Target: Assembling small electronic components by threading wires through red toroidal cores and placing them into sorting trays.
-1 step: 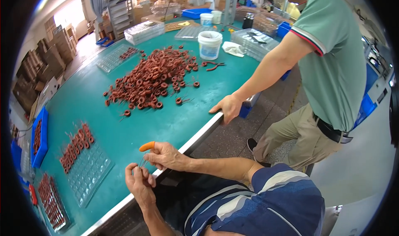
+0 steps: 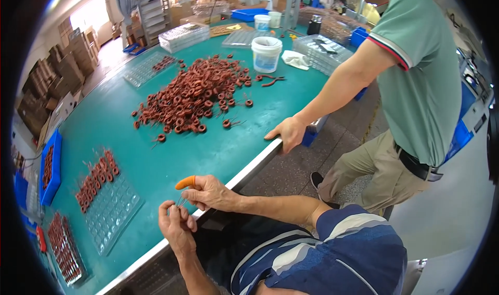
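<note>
My right hand (image 2: 209, 192) grips an orange-handled hand tool (image 2: 185, 182) just over the near edge of the teal table (image 2: 218, 149). My left hand (image 2: 175, 223) is right below it, fingers pinched on a small part whose thin wire leads (image 2: 182, 202) rise toward the tool; the part itself is hidden by the fingers. To the left lies a clear cell tray (image 2: 112, 212) with rows of red-brown ring coils (image 2: 97, 179) at its far end. A large loose pile of the same coils (image 2: 192, 95) covers the table's middle.
A person in a green polo stands at the right, one hand (image 2: 286, 133) resting on the table edge. A white bucket (image 2: 266, 54), red pliers (image 2: 271, 79), more clear trays (image 2: 182, 36) and a blue bin (image 2: 50, 166) are around the table.
</note>
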